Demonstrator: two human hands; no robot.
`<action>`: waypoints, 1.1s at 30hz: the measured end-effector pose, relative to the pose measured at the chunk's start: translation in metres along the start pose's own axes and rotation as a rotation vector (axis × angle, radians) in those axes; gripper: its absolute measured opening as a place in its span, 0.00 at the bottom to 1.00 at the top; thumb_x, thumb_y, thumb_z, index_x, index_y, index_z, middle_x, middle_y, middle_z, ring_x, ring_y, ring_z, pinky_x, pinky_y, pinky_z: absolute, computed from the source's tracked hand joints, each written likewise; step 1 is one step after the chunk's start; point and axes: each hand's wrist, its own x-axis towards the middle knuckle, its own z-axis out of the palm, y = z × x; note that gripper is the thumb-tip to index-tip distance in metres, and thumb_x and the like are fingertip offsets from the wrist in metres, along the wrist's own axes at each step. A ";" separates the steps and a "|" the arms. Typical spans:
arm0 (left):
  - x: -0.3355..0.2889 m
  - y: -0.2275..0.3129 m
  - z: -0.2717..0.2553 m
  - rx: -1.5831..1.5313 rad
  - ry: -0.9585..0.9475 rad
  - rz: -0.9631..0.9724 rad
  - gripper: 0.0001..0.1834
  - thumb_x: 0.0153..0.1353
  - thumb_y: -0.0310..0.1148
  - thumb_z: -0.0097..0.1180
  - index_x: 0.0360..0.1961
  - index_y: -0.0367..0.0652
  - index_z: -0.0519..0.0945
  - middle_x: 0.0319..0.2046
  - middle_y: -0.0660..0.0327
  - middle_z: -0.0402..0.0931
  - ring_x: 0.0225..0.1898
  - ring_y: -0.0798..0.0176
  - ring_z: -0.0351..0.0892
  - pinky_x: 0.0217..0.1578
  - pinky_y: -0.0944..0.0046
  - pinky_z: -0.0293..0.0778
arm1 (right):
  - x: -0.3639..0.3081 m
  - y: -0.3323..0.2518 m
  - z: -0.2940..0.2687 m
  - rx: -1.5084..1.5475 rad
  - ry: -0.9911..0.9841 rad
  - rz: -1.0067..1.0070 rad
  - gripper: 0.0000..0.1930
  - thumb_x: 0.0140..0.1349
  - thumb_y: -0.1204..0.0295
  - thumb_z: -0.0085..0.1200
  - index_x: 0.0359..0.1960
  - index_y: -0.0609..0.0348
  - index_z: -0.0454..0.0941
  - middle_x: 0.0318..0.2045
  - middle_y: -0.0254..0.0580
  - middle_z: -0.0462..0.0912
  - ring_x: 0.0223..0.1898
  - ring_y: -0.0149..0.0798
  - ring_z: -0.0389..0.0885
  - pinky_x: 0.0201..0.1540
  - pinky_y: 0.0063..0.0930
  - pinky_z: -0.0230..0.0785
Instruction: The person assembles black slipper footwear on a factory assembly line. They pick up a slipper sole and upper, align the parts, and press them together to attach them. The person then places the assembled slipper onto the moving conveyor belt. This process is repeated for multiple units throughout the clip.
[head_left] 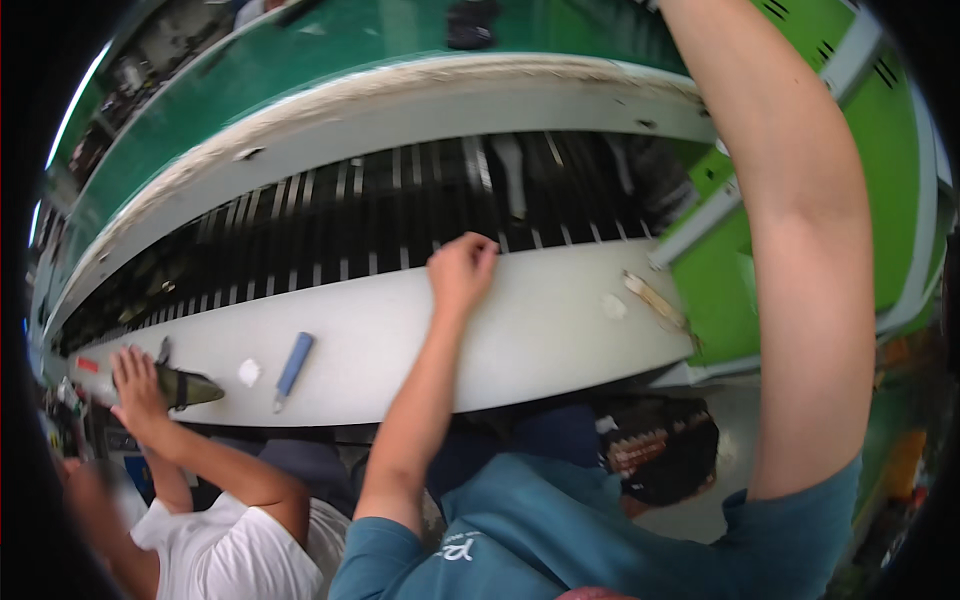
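Note:
My left hand (463, 272) rests at the far edge of the white worktop (545, 340), beside a dark slatted rack (400, 205). Its fingers are curled in, and nothing shows between them. My right arm (805, 200) reaches up past the top edge of the view, so the right hand is out of sight. On the worktop left of my left hand lies a blue-handled tool (293, 368) with a pale tip. Towards the right end is a slim beige-handled tool (654, 299), with a small white scrap (613, 306) near it.
At left, a co-worker's hand (140, 395) touches a dark green, shoe-like object (198, 388) with a black strap. Another white scrap (249, 372) lies nearby. Beyond the rack runs a pale ledge (420, 105); a black object (471, 24) sits on the green surface behind. Green machine framing (715, 290) borders the right.

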 end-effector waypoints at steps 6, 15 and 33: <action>-0.006 -0.002 -0.027 -0.012 -0.024 -0.131 0.07 0.67 0.38 0.72 0.39 0.47 0.93 0.24 0.63 0.85 0.24 0.61 0.81 0.31 0.61 0.76 | -0.059 -0.025 0.069 -0.276 -0.569 0.031 0.20 0.77 0.61 0.65 0.61 0.62 0.85 0.54 0.52 0.90 0.49 0.45 0.92 0.50 0.36 0.89; -0.003 -0.003 -0.022 0.086 -0.029 -0.088 0.07 0.67 0.38 0.71 0.38 0.48 0.91 0.23 0.64 0.84 0.29 0.58 0.84 0.34 0.55 0.78 | -0.068 0.131 -0.097 -1.466 0.332 0.357 0.52 0.64 0.29 0.62 0.77 0.61 0.74 0.78 0.63 0.73 0.78 0.64 0.71 0.80 0.54 0.63; -0.001 0.017 0.001 0.029 -0.036 0.022 0.06 0.66 0.37 0.71 0.38 0.47 0.91 0.24 0.61 0.84 0.29 0.56 0.84 0.33 0.54 0.78 | -0.072 0.131 -0.186 -1.390 0.123 -0.377 0.35 0.59 0.41 0.72 0.60 0.52 0.90 0.55 0.46 0.93 0.58 0.49 0.91 0.62 0.43 0.80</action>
